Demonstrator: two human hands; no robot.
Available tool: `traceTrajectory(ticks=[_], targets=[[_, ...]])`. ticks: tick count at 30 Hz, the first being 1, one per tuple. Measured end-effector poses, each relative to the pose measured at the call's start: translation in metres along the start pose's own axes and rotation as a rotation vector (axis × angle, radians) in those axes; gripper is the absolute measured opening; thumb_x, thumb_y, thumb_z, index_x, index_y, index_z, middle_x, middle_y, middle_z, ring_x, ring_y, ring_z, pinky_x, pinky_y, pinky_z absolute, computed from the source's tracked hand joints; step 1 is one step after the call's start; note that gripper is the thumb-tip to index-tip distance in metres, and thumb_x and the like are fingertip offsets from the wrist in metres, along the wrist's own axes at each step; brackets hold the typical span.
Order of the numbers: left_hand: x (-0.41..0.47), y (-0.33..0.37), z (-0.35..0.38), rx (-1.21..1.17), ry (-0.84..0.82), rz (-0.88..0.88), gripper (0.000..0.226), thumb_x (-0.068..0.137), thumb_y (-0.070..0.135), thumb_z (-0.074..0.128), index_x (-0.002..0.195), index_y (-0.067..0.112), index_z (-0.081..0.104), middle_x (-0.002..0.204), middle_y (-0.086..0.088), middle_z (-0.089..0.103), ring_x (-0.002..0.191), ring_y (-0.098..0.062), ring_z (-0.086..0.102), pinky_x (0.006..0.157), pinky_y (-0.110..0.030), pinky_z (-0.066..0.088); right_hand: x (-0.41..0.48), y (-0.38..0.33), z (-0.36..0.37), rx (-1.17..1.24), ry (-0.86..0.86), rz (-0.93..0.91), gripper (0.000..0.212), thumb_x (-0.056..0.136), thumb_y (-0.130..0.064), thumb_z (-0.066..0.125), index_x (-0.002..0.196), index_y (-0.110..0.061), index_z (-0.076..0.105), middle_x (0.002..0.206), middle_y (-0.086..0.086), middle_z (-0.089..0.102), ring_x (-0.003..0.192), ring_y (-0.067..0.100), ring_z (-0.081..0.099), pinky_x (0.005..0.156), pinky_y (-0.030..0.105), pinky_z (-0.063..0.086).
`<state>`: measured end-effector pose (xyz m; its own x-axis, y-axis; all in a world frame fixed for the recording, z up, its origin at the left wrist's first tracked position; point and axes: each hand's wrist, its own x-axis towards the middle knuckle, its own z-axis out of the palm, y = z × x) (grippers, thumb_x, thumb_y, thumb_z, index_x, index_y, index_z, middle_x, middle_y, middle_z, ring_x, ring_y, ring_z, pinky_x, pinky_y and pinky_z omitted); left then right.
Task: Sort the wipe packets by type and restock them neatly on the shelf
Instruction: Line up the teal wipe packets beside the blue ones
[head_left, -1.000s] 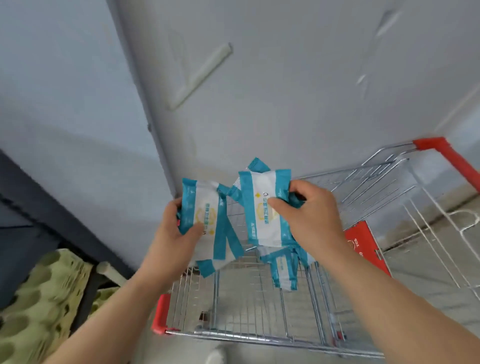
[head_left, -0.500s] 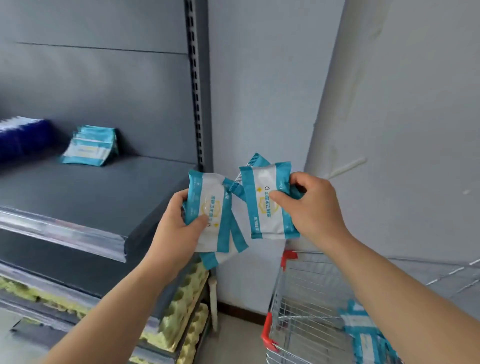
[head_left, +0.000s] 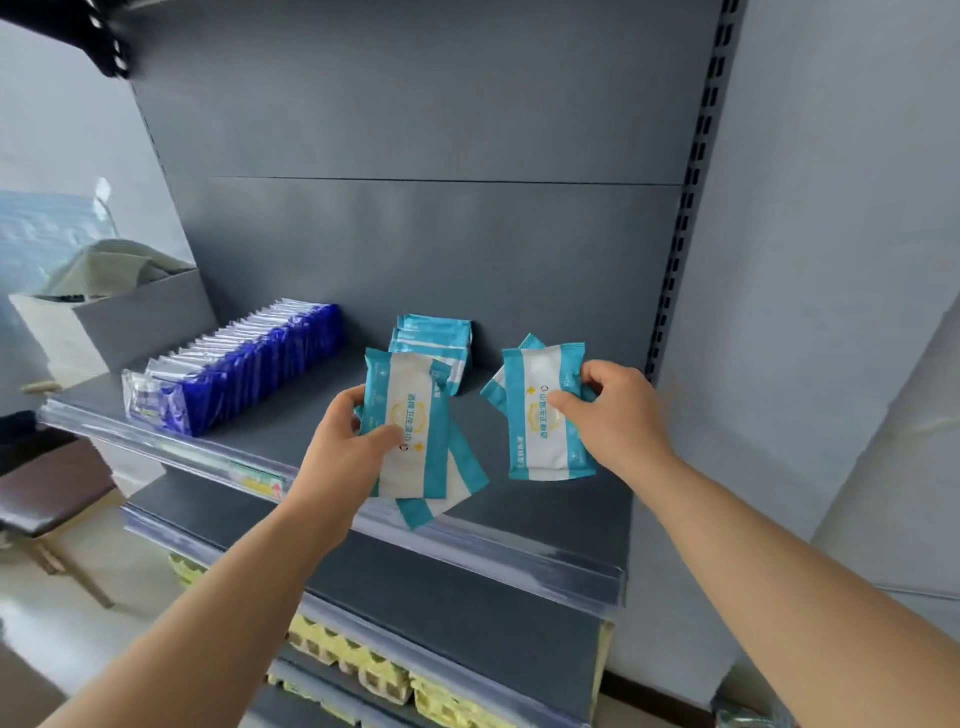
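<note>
My left hand (head_left: 343, 457) grips a small bunch of teal-and-white wipe packets (head_left: 410, 431) over the front of the grey shelf (head_left: 291, 421). Another bunch of the same teal packets (head_left: 540, 410) is held in my right hand (head_left: 618, 415), further right above the shelf. A short stack of teal packets (head_left: 434, 340) stands against the back panel between my hands. A long row of dark blue wipe packets (head_left: 234, 374) stands on the shelf's left part.
A lower grey shelf (head_left: 467, 613) sits beneath, with yellow egg trays (head_left: 363, 665) under it. A grey cardboard box (head_left: 104, 322) stands to the left of the shelving, a brown stool (head_left: 47, 493) below it. A pale wall (head_left: 831, 260) borders the right side.
My view has swung left from the shopping cart to the shelf. Both hands have carried their teal packets over the shelf and moved apart.
</note>
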<state>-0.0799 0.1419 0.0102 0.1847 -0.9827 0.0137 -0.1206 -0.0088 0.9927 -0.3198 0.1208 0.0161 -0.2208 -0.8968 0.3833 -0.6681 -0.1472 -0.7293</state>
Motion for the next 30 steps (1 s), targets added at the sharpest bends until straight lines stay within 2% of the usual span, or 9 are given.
traceTrajectory(ticks=[5,11,17,20,23,25,27,28,30], targets=[[0.060,-0.017,-0.017,-0.093,-0.005,-0.095,0.022,0.098,0.025,0.053,0.119,0.027,0.053,0.101,-0.003,0.068,0.090,-0.018,0.068,0.080,-0.045,0.057,0.029,-0.003,0.048,-0.155,-0.076,0.088,0.020,0.084,-0.032,0.069,0.082,-0.014,0.060,0.080,-0.008,0.064,0.070,0.013,0.062,0.060,0.032,0.051],[0.129,-0.029,-0.006,-0.186,-0.049,-0.159,0.025,0.098,0.017,0.052,0.122,0.022,0.052,0.109,-0.002,0.067,0.093,-0.019,0.067,0.076,-0.041,0.056,0.072,0.013,0.081,-0.321,-0.159,0.187,0.026,0.085,-0.035,0.065,0.075,-0.018,0.048,0.079,-0.006,0.058,0.069,0.015,0.057,0.054,0.029,0.043],[0.176,-0.034,0.008,-0.233,-0.111,-0.197,0.022,0.096,0.012,0.053,0.118,0.018,0.055,0.110,-0.004,0.068,0.095,-0.022,0.068,0.079,-0.045,0.056,0.102,0.021,0.093,-0.424,-0.276,0.241,0.035,0.082,-0.039,0.067,0.103,-0.017,0.050,0.097,-0.004,0.057,0.086,0.019,0.059,0.067,0.033,0.047],[0.192,-0.036,0.012,-0.267,-0.149,-0.206,0.021,0.096,0.009,0.053,0.116,0.015,0.055,0.109,-0.006,0.069,0.094,-0.024,0.068,0.079,-0.045,0.056,0.110,0.011,0.103,-0.220,-0.251,0.110,0.035,0.084,-0.035,0.067,0.114,-0.021,0.055,0.105,-0.008,0.059,0.096,0.013,0.059,0.087,0.033,0.050],[0.203,-0.035,0.012,-0.337,-0.209,-0.219,0.022,0.096,0.006,0.051,0.117,0.011,0.054,0.108,-0.011,0.069,0.093,-0.026,0.069,0.080,-0.046,0.056,0.115,-0.011,0.118,0.026,-0.402,0.129,0.030,0.085,-0.033,0.069,0.110,-0.017,0.064,0.103,-0.002,0.067,0.090,0.009,0.062,0.081,0.025,0.051],[0.211,-0.033,0.010,-0.391,-0.265,-0.228,0.023,0.096,0.006,0.049,0.119,0.008,0.054,0.110,-0.013,0.069,0.095,-0.028,0.069,0.081,-0.047,0.056,0.119,-0.021,0.132,0.042,-0.488,0.153,0.035,0.078,-0.036,0.071,0.098,-0.008,0.066,0.100,0.016,0.070,0.081,0.020,0.065,0.072,0.034,0.051],[0.220,-0.032,0.008,-0.424,-0.297,-0.234,0.021,0.097,0.008,0.048,0.117,0.006,0.054,0.110,-0.013,0.069,0.097,-0.029,0.068,0.083,-0.049,0.055,0.122,-0.026,0.139,0.061,-0.458,0.154,0.044,0.072,-0.038,0.068,0.093,0.001,0.064,0.101,0.028,0.064,0.073,0.029,0.063,0.070,0.040,0.050],[0.225,-0.032,0.005,-0.429,-0.295,-0.233,0.019,0.098,0.011,0.048,0.115,0.006,0.055,0.109,-0.012,0.069,0.096,-0.028,0.068,0.084,-0.048,0.055,0.123,-0.029,0.140,0.064,-0.430,0.165,0.044,0.073,-0.036,0.067,0.093,0.003,0.063,0.102,0.030,0.062,0.075,0.033,0.064,0.072,0.042,0.051],[0.237,-0.031,-0.002,-0.396,-0.275,-0.217,0.017,0.099,0.019,0.049,0.110,0.008,0.056,0.107,-0.010,0.069,0.091,-0.025,0.068,0.085,-0.046,0.054,0.126,-0.035,0.137,0.062,-0.378,0.200,0.035,0.080,-0.029,0.067,0.094,0.002,0.065,0.101,0.027,0.064,0.092,0.043,0.064,0.084,0.052,0.053]])
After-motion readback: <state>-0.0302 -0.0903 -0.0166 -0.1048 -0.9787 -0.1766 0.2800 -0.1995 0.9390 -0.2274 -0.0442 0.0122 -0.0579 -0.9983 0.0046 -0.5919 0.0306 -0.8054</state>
